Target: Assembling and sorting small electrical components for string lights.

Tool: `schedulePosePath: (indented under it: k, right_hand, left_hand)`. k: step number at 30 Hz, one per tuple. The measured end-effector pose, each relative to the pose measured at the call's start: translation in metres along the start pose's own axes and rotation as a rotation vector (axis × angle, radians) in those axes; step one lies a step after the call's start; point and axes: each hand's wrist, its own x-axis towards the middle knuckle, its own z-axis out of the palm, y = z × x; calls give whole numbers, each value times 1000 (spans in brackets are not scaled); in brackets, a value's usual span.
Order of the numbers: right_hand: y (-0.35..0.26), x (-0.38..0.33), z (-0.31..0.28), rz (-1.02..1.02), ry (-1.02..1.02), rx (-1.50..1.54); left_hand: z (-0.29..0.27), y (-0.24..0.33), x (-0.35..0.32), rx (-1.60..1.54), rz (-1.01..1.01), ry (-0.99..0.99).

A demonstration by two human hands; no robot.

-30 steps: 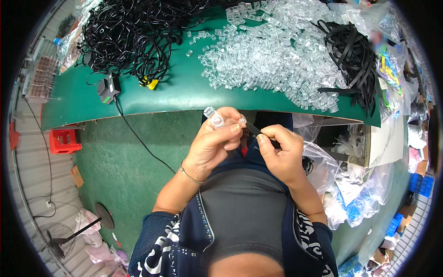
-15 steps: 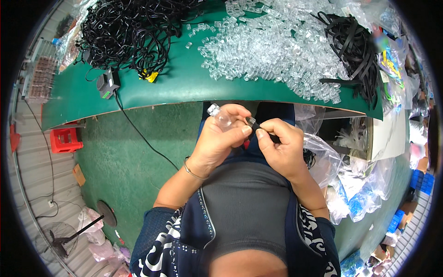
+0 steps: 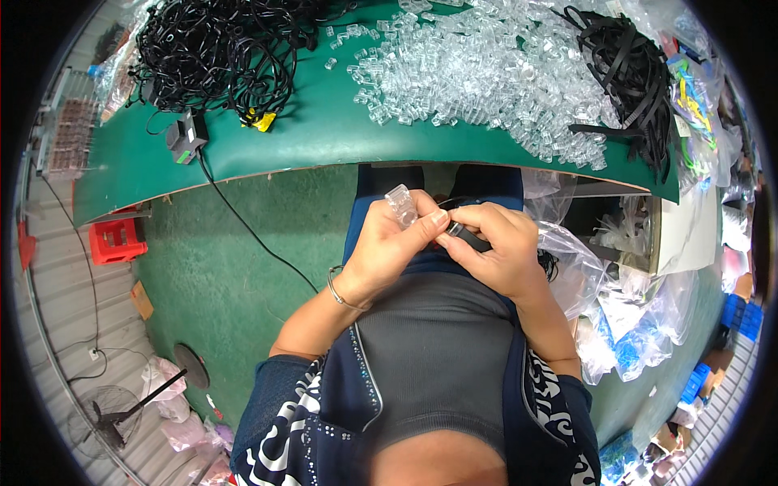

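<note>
Two hands meet over the lap, just below the near edge of the green table (image 3: 324,154). The left hand (image 3: 389,247) is curled shut around one clear plastic clip (image 3: 402,204), thumb pressed along its side; the clip stands out above the knuckles, its long axis running up and slightly leftward, the free end pointing away from the body toward the table edge. The right hand (image 3: 498,251) touches the left at the fingertips and pinches one thin black strap (image 3: 455,230) (only a short stretch shows between the fingers), whose visible end points left toward the base of the clip. Whether the strap has entered the clip cannot be told.

Beyond the hands, on the table, lies one heap of clear clips (image 3: 486,73), far too many to count, with a few strays at its left margin. Up and left of the hands is one tangle of black cable (image 3: 219,49), with one small grey box (image 3: 186,139) and one yellow tag (image 3: 261,121) at its near edge. Up and right is one bundle of black straps (image 3: 628,69). To the right of the right hand, beside the knee, sit crumpled clear plastic bags (image 3: 616,308). One thin bracelet (image 3: 340,290) circles the left wrist.
</note>
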Motion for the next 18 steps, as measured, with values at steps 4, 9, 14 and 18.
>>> schedulePosePath:
  k: [4,9,14,18]
  right_hand:
    - [0,-4,-3,1,82,-15]
    - [-1,-12,-8,105,38,25]
    - [17,-20,-8,371,125,445]
    - [17,-21,-8,430,112,719]
  left_hand:
    - [2,2,-1,34,31,37]
    - [-5,9,1,50,-18,77]
    - [-10,7,6,-132,-97,-71]
    - [-2,0,2,-85,-91,-159]
